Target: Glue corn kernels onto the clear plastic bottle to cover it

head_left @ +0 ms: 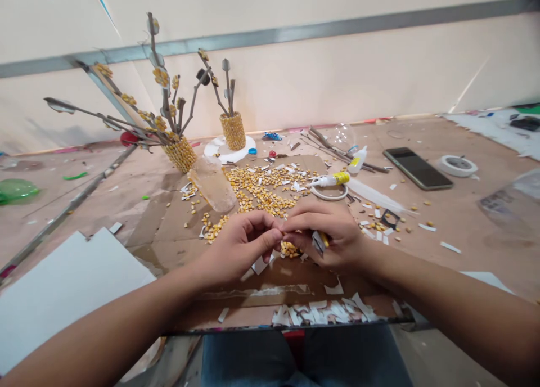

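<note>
My left hand (pixel 242 241) is closed in a pinch, its thumb and fingertips meeting those of my right hand; whatever sits between them is too small to make out. My right hand (pixel 329 226) is closed too, with a yellow and grey tool (pixel 321 242) tucked in its palm, mostly hidden, perhaps a cutter. Corn kernels (pixel 270 187) lie spread beyond both hands, and a small pile of kernels (pixel 290 250) shows just under the fingertips. A glue bottle (pixel 331 179) with a yellow label lies beyond my right hand.
Two kernel-covered pots, one tilted (pixel 180 153) and one upright (pixel 233 131), hold twigs. A phone (pixel 417 167) and a tape roll (pixel 458 166) lie right. White card (pixel 71 286) is at left; paper scraps (pixel 324 313) line the front edge.
</note>
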{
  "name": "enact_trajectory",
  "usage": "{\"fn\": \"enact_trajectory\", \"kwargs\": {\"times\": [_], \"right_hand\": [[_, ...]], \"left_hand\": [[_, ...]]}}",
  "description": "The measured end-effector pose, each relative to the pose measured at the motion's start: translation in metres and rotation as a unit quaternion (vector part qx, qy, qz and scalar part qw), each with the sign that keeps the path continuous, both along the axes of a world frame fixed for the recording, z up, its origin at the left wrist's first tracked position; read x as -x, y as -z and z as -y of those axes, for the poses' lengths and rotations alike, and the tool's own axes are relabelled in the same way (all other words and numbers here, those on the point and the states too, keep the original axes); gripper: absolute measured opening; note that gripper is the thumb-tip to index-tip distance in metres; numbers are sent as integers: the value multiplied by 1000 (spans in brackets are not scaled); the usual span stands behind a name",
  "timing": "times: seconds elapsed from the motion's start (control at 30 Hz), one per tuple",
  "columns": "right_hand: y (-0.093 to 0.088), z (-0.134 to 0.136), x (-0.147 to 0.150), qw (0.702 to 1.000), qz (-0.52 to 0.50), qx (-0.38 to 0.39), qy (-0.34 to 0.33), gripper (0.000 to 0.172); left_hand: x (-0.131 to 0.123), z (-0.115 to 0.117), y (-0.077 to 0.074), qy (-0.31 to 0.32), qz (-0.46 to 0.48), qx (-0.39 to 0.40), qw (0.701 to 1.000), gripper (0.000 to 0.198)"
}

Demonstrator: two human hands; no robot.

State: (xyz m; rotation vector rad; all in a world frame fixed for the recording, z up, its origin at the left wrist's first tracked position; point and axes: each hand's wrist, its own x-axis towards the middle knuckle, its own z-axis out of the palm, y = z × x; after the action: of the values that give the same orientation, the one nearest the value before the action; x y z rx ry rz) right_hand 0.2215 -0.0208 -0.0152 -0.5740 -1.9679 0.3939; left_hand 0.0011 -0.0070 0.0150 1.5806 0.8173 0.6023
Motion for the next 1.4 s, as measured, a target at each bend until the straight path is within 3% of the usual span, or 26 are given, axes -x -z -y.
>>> {"fn": "enact_trajectory", "kwargs": {"times": [0.07, 0.13, 0.2, 0.27, 0.33, 0.43, 0.53, 0.6, 0.7, 0.83, 1.0, 1.4], "right_hand": [[-4, 2, 1, 999, -14, 33, 8, 9], [-8, 4, 3, 996, -44, 76, 23, 2], [-9, 4, 3, 990, -69, 114, 35, 5], [-8, 3, 3, 984, -80, 153, 40, 7], [-6, 2, 3, 979, -84, 182, 48, 10], [-1, -2, 2, 976, -90, 189, 62, 12], [1, -5, 2, 978, -95, 170, 69, 10], [1, -6, 1, 980, -93, 153, 80, 6], [-2, -6, -1, 985, -76, 123, 99, 5], [-10, -3, -2, 990, -50, 95, 91, 6], [-14, 2, -2, 994, -38, 80, 67, 8], [-12, 3, -3, 997, 29, 3, 68, 11]], "left_hand": [[7, -4, -4, -21, -44, -138, 989, 24], [20, -14, -13, -58, -74, -326, 941, 10], [37, -29, -25, -133, -78, -463, 873, 27], [56, -46, -37, -188, -103, -514, 830, 52], [72, -63, -43, -184, -145, -494, 838, 76], [87, -83, -42, -153, -197, -402, 881, 95], [89, -91, -37, -160, -212, -344, 901, 92], [85, -89, -38, -150, -173, -308, 924, 88], [74, -78, -45, -119, -79, -239, 960, 83], [61, -60, -48, -61, -10, -143, 988, 79], [52, -49, -37, 5, -6, -50, 999, 84], [44, -44, -30, 34, 30, -16, 999, 80]]}}
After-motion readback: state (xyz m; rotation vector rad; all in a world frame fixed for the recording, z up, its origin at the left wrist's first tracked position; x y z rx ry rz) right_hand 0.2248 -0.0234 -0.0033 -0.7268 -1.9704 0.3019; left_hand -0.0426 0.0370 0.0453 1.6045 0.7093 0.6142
